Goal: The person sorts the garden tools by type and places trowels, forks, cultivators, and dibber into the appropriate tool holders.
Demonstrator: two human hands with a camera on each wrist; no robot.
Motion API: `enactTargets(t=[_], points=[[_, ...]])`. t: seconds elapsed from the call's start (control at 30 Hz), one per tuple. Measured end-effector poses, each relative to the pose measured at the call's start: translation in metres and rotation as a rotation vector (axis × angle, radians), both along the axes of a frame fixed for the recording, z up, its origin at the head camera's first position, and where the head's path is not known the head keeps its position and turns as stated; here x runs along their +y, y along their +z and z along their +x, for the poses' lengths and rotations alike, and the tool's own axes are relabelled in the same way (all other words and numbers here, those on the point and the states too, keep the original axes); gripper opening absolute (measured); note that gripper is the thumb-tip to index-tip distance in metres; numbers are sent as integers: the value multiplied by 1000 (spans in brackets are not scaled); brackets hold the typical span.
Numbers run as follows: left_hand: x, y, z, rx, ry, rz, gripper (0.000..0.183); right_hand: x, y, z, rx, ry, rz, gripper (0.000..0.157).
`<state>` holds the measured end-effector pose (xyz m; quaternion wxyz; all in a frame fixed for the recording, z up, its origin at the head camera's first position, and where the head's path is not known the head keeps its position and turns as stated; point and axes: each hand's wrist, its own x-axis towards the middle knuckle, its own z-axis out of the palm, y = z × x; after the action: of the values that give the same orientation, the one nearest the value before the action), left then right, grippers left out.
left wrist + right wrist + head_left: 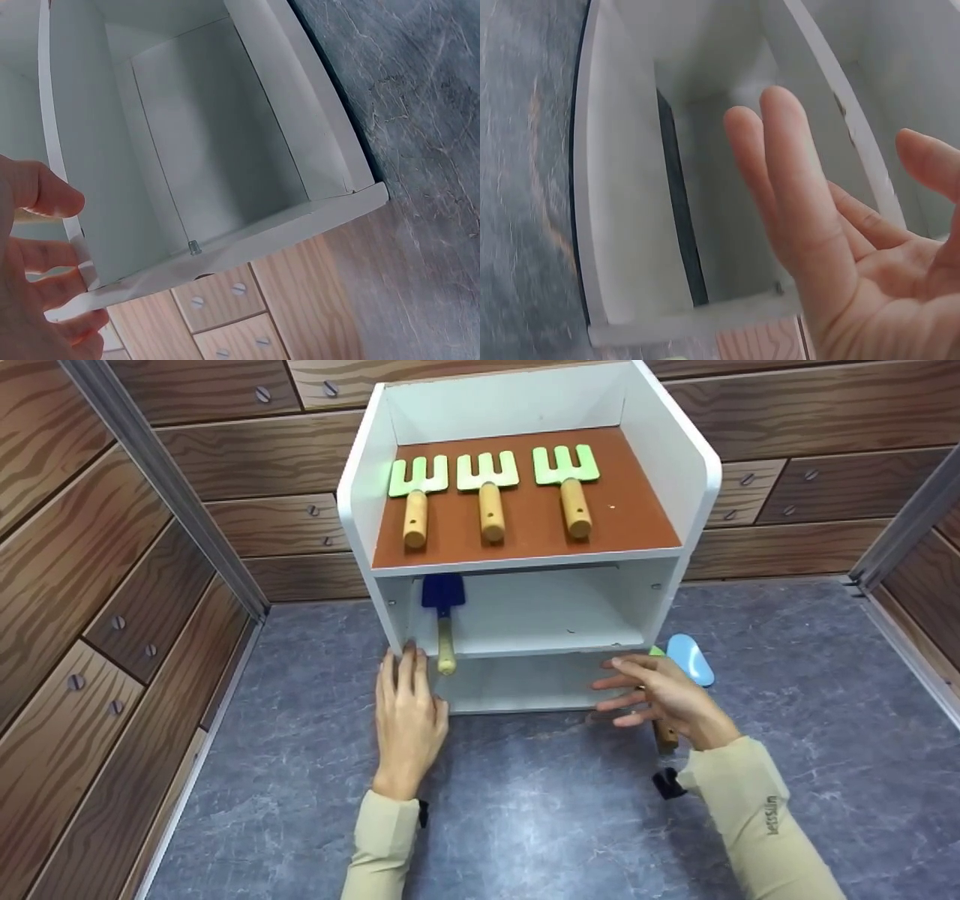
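Observation:
A white shelf unit stands on the floor. My left hand is at its left front edge, fingertips right at the side panel and thumb beside the middle board. Just right of those fingertips, a blue toy shovel lies on the middle shelf, its wooden handle sticking out over the front. My right hand hangs with spread fingers before the lower right corner, holding nothing. In the right wrist view its fingers overlap the lower compartment. Behind that hand a wooden handle is partly hidden.
Three green toy garden forks with wooden handles lie in a row on the brown top. A light blue rounded piece lies on the grey marbled floor to the right. Wood-patterned panels close in the back and sides.

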<state>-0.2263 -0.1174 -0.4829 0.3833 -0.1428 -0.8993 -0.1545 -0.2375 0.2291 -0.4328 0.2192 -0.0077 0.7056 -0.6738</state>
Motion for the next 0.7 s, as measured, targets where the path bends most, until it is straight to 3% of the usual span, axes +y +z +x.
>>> enactTargets(t=[0.27, 0.7], points=[[1, 0, 0, -7, 5, 2, 62, 16, -5, 1, -10, -2, -16, 70], [0, 0, 0, -1, 7, -7, 65, 45, -14, 1, -46, -26, 46, 67]])
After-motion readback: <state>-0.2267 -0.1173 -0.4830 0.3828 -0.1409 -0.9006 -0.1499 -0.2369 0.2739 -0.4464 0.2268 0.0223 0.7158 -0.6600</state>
